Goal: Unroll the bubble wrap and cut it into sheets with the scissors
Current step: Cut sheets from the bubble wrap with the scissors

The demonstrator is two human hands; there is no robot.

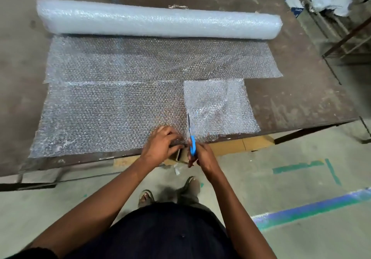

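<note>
A thick roll of bubble wrap [158,18] lies across the far side of the brown table [297,98]. Its unrolled part [112,106] spreads toward me to the table's front edge. A smaller, whiter square of bubble wrap [218,106] lies at the right of that spread. Blue-handled scissors [192,140] point away from me along the left side of the square. My right hand [202,157] grips the scissor handles at the table's edge. My left hand [162,144] presses on the wrap's front edge just left of the blades.
Flat cardboard pieces [236,147] lie under the table's front edge. A metal frame [345,43] with a crumpled pale cloth [329,2] stands at the far right. Green tape [301,166] and a blue stripe [313,208] mark the concrete floor. My feet [168,192] stand close to the table.
</note>
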